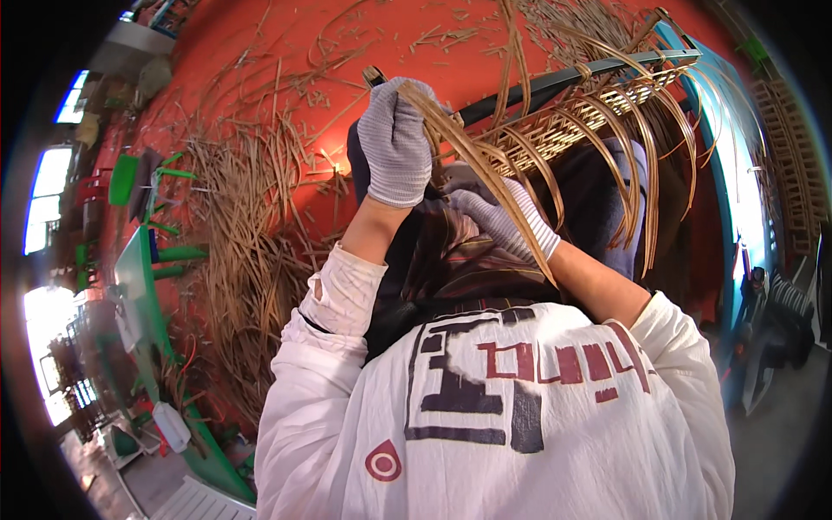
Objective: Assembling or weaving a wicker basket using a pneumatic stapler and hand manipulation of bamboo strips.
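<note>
My left hand, in a grey striped knit glove, is closed round a long brown flat rattan-like strip. From the fist the strip hangs down to the right, passing in front of my right hand. My gloved right hand is low against the near end of a woven frame, fingers bent and partly hidden by the strip; what they grip is not clear. The frame lies across my lap, with a dark curved bar along its far side. Loose strip ends arch from its weave.
A large pile of loose brown strips covers the red floor at left, with more scraps beyond. A green-edged table or board stands at far left. A pale blue edge runs along the right, near a stack of woven pieces.
</note>
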